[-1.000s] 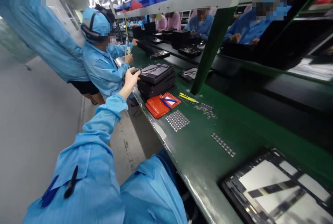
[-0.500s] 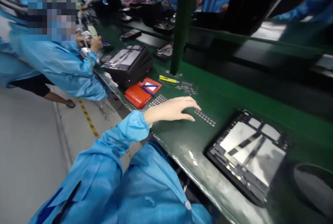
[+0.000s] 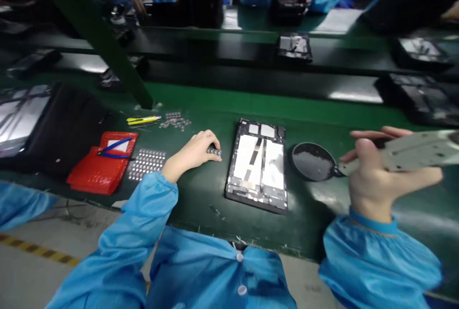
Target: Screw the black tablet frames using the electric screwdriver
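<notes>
On the green bench, my left hand (image 3: 195, 150) has its thumb and fingers closed around a short strip of small metal parts (image 3: 214, 151). My right hand (image 3: 375, 180) grips a pale electric screwdriver (image 3: 418, 150), its bit end at the rim of a round black dish (image 3: 312, 144). Tiny dark pieces, too small to name, lie in that dish. Between my hands sits an opened tablet (image 3: 256, 165) with white battery cells and dark flex cables exposed. A sheet of small metal parts (image 3: 147, 163) lies left of my left wrist.
A red pouch (image 3: 93, 170) with blue-handled pliers (image 3: 114, 148) lies at the left, below a yellow cutter (image 3: 143, 120) and loose small parts (image 3: 175, 121). A green post (image 3: 96, 36) rises behind. Another opened device (image 3: 294, 47) rests on the line beyond; co-workers sit across.
The view has swung right, bringing my right hand with the electric screwdriver into sight. My left hand has gone from open above the strip of parts to closed around it.
</notes>
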Demonstrator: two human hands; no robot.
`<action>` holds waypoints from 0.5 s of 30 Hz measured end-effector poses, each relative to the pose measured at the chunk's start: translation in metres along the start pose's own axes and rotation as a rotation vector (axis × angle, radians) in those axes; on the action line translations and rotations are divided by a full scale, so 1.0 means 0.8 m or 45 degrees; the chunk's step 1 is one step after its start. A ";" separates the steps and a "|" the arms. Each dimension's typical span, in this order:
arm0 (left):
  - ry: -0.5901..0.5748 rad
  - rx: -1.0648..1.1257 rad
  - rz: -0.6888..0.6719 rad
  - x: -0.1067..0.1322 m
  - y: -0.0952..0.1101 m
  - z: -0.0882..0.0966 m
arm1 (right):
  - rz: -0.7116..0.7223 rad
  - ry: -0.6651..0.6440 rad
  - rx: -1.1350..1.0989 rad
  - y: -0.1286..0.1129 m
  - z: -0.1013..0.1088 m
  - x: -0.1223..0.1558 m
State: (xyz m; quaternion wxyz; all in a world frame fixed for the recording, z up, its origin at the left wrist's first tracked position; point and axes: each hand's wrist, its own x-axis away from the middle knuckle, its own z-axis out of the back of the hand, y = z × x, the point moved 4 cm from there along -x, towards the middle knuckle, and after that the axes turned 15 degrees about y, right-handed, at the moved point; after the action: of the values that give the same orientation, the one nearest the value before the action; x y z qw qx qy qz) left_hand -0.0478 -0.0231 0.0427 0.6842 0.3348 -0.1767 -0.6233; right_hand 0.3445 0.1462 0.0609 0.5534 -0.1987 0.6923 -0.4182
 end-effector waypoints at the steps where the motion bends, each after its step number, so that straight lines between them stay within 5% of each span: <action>1: 0.001 0.017 0.006 0.001 -0.002 0.001 | 0.001 -0.033 0.025 -0.003 -0.001 0.003; 8: 0.054 0.115 0.062 0.002 -0.001 0.002 | -0.047 -0.025 0.071 -0.038 -0.003 0.008; 15: 0.033 -0.085 0.135 0.001 0.010 -0.005 | -0.030 0.028 0.010 -0.042 -0.009 0.006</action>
State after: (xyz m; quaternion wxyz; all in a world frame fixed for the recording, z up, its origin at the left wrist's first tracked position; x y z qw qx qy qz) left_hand -0.0389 -0.0226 0.0452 0.7293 0.3100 -0.1643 -0.5873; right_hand 0.3300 0.1255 0.0853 0.5416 -0.2000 0.6942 -0.4298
